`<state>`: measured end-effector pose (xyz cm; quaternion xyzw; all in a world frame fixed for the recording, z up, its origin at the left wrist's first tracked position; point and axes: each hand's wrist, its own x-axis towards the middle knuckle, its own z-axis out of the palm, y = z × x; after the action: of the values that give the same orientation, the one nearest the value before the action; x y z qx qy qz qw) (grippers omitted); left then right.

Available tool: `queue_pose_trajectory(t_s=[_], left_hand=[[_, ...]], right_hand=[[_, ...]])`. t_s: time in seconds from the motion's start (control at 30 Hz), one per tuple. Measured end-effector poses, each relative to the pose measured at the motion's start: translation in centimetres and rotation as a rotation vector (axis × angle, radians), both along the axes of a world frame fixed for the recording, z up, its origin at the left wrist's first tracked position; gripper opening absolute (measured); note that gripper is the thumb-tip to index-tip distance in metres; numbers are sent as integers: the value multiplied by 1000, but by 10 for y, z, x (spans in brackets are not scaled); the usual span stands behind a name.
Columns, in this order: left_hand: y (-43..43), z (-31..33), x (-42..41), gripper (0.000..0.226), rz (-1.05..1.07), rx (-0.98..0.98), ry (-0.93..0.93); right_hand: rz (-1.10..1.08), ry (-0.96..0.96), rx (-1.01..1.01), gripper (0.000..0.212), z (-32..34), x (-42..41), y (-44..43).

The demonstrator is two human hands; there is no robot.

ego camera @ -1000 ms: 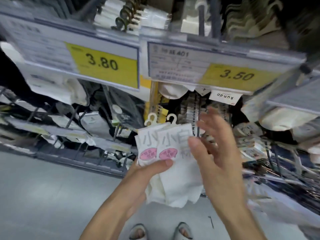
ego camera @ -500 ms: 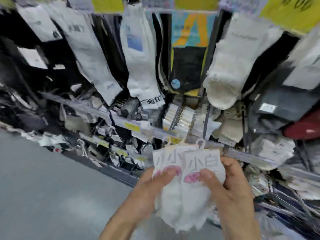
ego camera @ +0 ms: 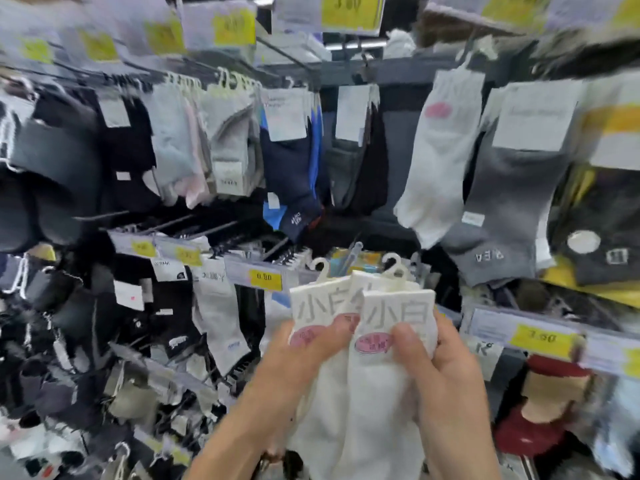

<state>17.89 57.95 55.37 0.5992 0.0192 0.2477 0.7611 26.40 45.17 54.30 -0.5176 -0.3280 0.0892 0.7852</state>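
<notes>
Before hanging socks [ego camera: 446, 161], both hands [ego camera: 374, 362] pinch white sock packs [ego camera: 360, 393].

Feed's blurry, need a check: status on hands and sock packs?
Left hand pinches white sock packs. Right hand grips same bundle. Hooks on no peg. Nothing covering them.

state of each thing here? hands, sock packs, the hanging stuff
left hand: holds the white sock packs, thumb on front
right hand: holds the same packs, thumb on front
white sock packs: in hand, fanned, overlapping
pack hooks: free, hung on nothing
grey socks: hanging, untouched
</notes>
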Motion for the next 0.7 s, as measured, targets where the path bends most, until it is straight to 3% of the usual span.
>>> queue_pose_trajectory(t_s=[0.23,0.43,0.57,0.7], left_hand=[[75,53,20,42,-100,175,-116],[120,86,43,30,-144,214,-161],[125,104,59,33,-340,231,-159],[121,107,75,33,-403,232,-133]], right_hand=[[2,-204,32,20,69,7,60],[-387,-268,182,15,122,47,75],[-700,-300,175,15,156,90,63],[-798,-331,156,15,188,122,57]])
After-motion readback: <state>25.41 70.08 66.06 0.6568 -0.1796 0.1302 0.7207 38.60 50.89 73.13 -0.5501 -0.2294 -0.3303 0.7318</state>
